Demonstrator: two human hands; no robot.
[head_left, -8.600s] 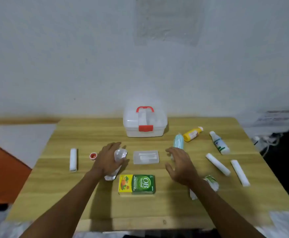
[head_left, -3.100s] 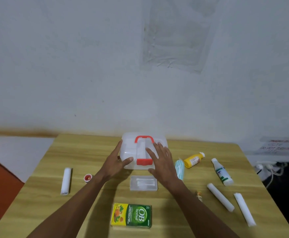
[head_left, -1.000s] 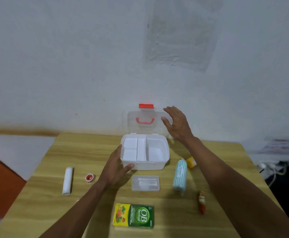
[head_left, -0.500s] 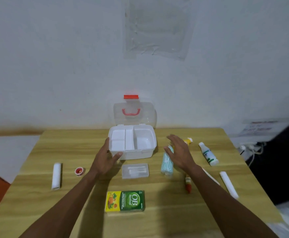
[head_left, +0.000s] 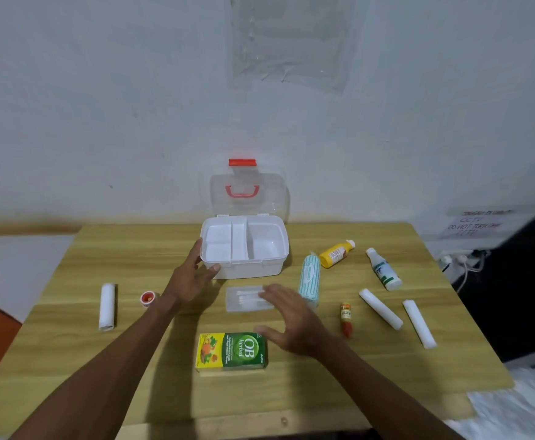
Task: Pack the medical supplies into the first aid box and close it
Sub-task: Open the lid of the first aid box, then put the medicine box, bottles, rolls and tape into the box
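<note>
**Open box at far centre, supplies spread on tabletop**

First aid box [head_left: 244,252] standing open at the far middle of the wooden tabletop [head_left: 69,360], near the wall. Clear lid [head_left: 249,193] raised upright behind it, with red handle and red latch on top. White divided tray inside, with no supplies in it.

Left hand [head_left: 191,277] touching the near left corner of the box, thumb and fingers against its side; grip spread, pinching nothing. Right hand [head_left: 294,319] hovering a little blurred between the small clear case [head_left: 244,299] and the green and yellow medicine carton [head_left: 231,352]; fingers spread wide, grip holding nothing. Cannot tell if the fingertips touch the clear case.

Left part of tabletop: white bandage roll [head_left: 106,306] lying alone, and just right of it a small red-topped pot [head_left: 147,297], close to the left forearm.

Right of the box: striped blue-green roll [head_left: 310,276] lying just beside the right hand, then a yellow bottle [head_left: 336,253] on its side, then a white bottle with green label [head_left: 383,273] further right, also lying. Nearer: small red tube [head_left: 345,319], and two white rolls [head_left: 380,309] [head_left: 419,323] side by side but apart, towards the right edge.

Medicine carton lying flat at near centre, well apart from the box.
</note>
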